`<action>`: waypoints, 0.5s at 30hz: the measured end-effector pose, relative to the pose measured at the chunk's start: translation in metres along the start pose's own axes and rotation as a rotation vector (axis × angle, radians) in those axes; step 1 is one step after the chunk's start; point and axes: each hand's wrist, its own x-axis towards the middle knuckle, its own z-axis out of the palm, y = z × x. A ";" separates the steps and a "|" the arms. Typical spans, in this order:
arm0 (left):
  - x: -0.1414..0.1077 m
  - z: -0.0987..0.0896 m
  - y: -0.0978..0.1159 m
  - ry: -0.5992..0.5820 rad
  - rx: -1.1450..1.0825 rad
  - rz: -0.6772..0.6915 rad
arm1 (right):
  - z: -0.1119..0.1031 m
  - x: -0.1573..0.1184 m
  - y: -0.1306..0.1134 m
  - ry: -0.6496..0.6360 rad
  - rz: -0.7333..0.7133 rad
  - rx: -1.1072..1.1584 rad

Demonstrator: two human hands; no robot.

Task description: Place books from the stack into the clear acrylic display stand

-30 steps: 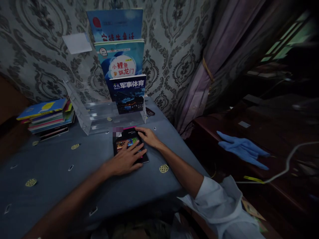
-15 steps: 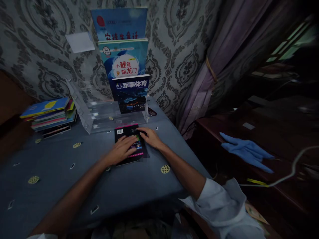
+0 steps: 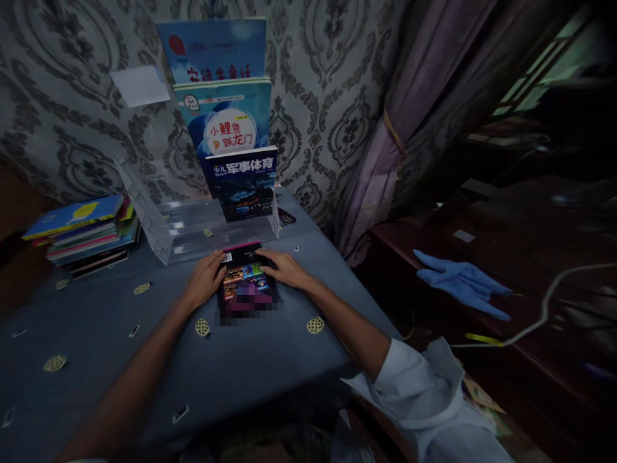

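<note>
A black book [image 3: 243, 273] with pink bands and small coloured pictures lies back cover up on the table in front of the stand. My left hand [image 3: 208, 278] grips its left edge, fingers along the upper left corner beside the barcode. At the upper right edge, my right hand [image 3: 283, 267] holds it with bent fingers resting on the cover. The book's lower part is blurred by blocky pixels. Just behind it stands a clear acrylic book stand [image 3: 193, 225], which holds upright a dark blue book [image 3: 245, 186], a light blue book [image 3: 229, 119] and a taller blue book [image 3: 216, 48].
A pile of books [image 3: 89, 235] lies left of the stand on the blue patterned tablecloth [image 3: 116, 360]. Glasses [image 3: 286, 217] rest behind the stand's right side. To the right, a blue glove [image 3: 463, 283] and a white cable [image 3: 544, 315] lie on dark red furniture. A purple curtain [image 3: 371, 173] hangs nearby.
My left hand has slid left from the middle of the cover to its left edge, uncovering the pictures. The right hand stays at the upper right edge. The whole view has shifted slightly.
</note>
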 end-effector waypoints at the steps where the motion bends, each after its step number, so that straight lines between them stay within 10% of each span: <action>1: 0.000 0.001 0.000 0.003 0.009 0.003 | 0.000 0.000 0.001 0.000 -0.002 0.000; 15: 0.039 0.023 0.026 -0.125 0.072 0.160 | 0.000 0.002 -0.002 0.003 -0.066 0.049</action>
